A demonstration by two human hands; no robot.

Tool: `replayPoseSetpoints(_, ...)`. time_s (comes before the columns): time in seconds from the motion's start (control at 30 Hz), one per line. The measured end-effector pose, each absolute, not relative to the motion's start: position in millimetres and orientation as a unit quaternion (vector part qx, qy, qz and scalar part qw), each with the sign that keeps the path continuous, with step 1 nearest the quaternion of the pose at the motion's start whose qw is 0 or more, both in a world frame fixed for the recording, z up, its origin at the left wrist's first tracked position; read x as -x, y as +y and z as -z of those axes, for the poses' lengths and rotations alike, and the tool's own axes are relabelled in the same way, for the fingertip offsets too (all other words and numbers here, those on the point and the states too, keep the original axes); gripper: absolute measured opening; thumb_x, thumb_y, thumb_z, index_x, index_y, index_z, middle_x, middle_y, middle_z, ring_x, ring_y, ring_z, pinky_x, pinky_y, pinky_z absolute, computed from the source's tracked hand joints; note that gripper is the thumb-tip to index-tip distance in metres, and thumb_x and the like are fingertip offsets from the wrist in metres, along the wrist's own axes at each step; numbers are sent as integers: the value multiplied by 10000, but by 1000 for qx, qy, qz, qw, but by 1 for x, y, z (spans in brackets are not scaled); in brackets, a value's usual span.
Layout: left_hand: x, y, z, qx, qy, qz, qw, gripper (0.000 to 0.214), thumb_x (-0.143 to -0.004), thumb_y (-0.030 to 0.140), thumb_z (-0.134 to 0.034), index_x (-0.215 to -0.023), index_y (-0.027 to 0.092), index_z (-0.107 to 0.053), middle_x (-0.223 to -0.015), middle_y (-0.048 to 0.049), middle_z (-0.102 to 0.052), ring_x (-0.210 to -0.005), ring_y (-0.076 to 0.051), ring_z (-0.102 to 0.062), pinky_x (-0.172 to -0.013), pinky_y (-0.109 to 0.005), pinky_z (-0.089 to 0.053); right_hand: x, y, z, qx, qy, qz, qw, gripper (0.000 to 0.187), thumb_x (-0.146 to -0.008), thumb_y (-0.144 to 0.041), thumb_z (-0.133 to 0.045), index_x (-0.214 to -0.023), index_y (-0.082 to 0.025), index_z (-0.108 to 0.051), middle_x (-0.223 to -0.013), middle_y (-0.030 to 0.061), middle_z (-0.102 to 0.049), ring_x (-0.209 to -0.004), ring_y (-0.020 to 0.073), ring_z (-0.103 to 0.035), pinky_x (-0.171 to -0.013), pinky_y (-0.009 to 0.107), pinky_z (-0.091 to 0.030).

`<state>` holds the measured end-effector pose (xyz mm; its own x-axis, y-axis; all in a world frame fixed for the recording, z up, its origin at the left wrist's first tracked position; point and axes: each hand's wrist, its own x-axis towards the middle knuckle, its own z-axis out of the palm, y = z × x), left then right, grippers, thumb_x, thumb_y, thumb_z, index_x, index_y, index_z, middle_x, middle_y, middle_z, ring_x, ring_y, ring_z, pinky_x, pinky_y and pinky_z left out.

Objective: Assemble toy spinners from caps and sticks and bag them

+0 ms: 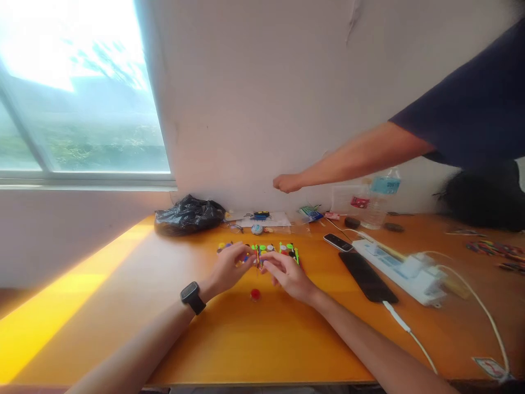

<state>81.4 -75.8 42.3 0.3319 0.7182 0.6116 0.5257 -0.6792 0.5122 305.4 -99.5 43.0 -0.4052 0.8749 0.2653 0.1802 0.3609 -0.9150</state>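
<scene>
My left hand [233,269], with a black watch [192,297] on its wrist, reaches over small colourful pieces in the middle of the table. Across from it, my right hand [290,275] is bent inward with its fingertips close to the left ones. Both hands are pinched around a small spot where a thin coloured piece [258,255] shows; its kind is too small to make out. Behind the fingers lies a row of green, yellow, white and black round pieces [290,250], partly hidden by the hands. A red round piece [255,295] sits on the table in front.
Another person's arm [353,158] stretches in from the right above the table [229,350]. At the back are a black plastic bag [191,213] and a clear bottle [375,205]. A phone [367,276], a white power strip [397,271] and cables lie on the right.
</scene>
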Motion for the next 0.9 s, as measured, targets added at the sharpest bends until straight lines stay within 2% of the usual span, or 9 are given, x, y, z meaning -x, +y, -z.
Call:
replayPoseSetpoints(0.1, -95, -88, -40, -820, 348, -434, 132, 177, -996, 294, -572, -921, 191, -694, -805, -26, -638, -684, -130, -512, -633, -243, -393, -302, -100, -44, 345, -664, -531, 397, 481, -958, -596, -613, -1196, -178, -626, -888, 46, -712, -535, 119, -569, -560, 274, -443)
replayPoseSetpoints(0.3, -95, -95, -44, -834, 335, -414, 142, 200, -1009, 349, -563, -958, 193, -677, -808, -18, -606, -670, -122, -484, -621, -243, -386, -302, -104, -49, 325, -641, -567, 403, 407, -910, -567, -700, -965, -166, -652, -712, -5, -602, -592, 117, -520, -582, 265, -381)
replayPoseSetpoints(0.47, -76, -98, -58, -890, 296, -277, 207, 323, -845, 451, -750, -1022, 194, -667, -800, 3, -633, -672, -124, -530, -618, -235, -405, -307, -93, -45, 385, -607, -538, 441, 373, -857, -527, -692, -967, -170, -690, -711, -33, -478, -595, 98, -407, -594, 270, -305)
replayPoseSetpoints(0.67, -68, -97, -59, -911, 299, -142, 245, 186, -727, 273, -791, -886, 192, -740, -764, 14, -689, -622, -107, -572, -556, -212, -375, -313, -86, -42, 417, -553, -567, 446, 328, -747, -410, -681, -984, -190, -625, -697, -58, -456, -561, 84, -289, -556, 260, -169)
replayPoseSetpoints(0.8, -79, -95, -48, -905, 295, -156, 266, 153, -787, 240, -747, -929, 189, -772, -782, 4, -710, -645, -106, -596, -574, -202, -407, -312, -88, -42, 429, -569, -552, 433, 261, -733, -375, -687, -909, -198, -610, -719, -55, -492, -563, 85, -331, -552, 256, -211)
replayPoseSetpoints(0.9, -89, -95, -42, -903, 286, -186, 261, 182, -865, 352, -746, -967, 207, -785, -798, -2, -717, -665, -108, -600, -607, -215, -416, -313, -88, -44, 439, -595, -528, 417, 214, -743, -361, -671, -877, -194, -662, -699, -41, -517, -594, 109, -407, -570, 264, -286)
